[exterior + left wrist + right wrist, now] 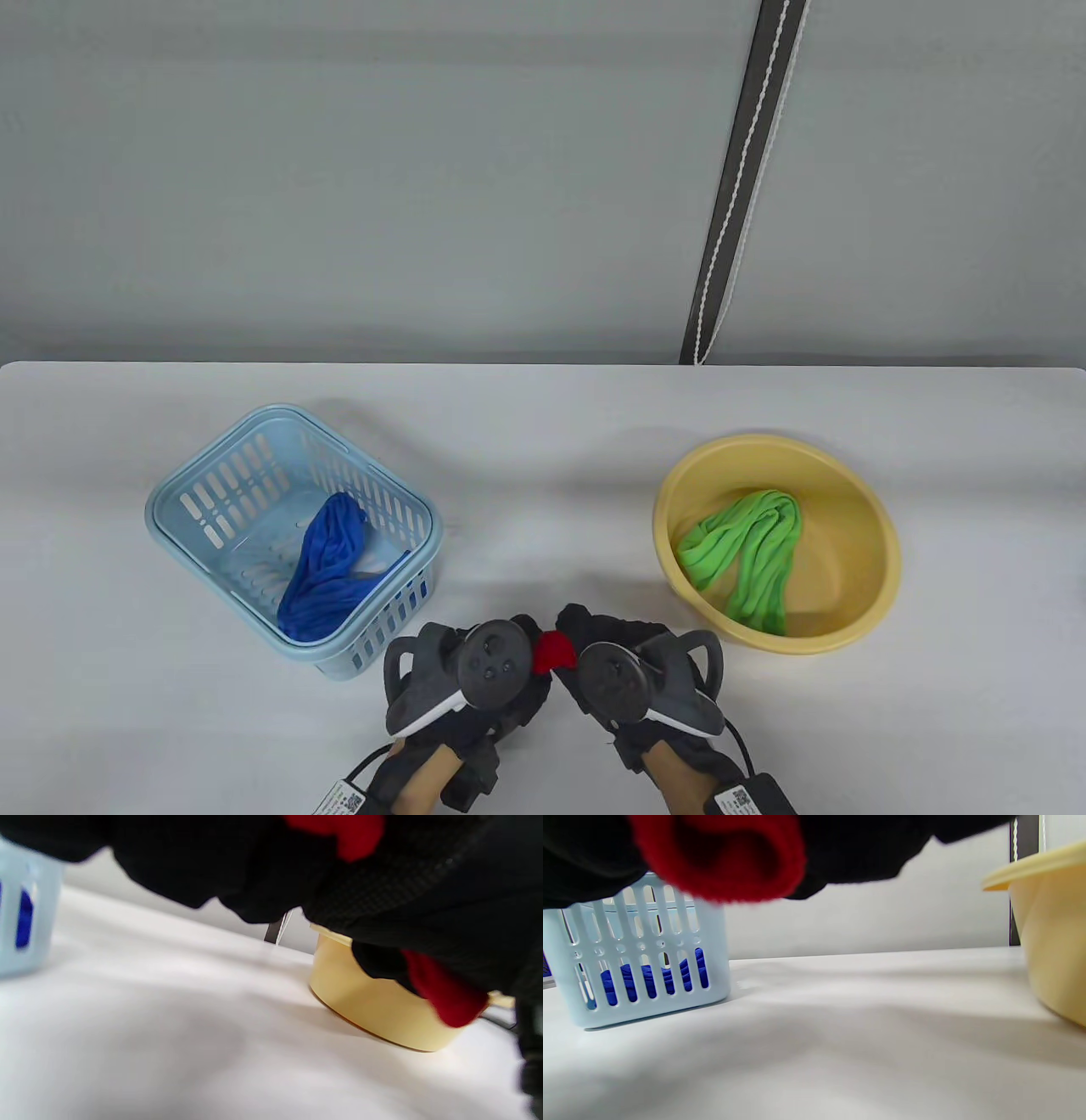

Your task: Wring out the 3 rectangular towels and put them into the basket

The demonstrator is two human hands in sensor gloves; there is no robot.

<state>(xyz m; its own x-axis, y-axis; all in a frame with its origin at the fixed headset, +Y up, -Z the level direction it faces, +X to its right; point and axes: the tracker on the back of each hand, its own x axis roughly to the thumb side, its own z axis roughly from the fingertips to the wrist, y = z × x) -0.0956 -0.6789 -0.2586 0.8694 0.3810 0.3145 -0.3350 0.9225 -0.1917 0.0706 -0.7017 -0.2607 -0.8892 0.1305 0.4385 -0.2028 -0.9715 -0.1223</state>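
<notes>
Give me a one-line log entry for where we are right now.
red towel: gripped by left hand and right hand | blue towel: in basket | green towel: in yellow basin

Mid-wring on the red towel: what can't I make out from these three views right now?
- Red towel: table view shows only a patch between the left hand and right hand; trackers and gloves cover the rest, so any twist is hidden.
- Wrist views: blurred gloves fill the top; finger placement unclear.
- Basin: water unreadable.
- Basket: cut off at the left wrist view's edge.
</notes>
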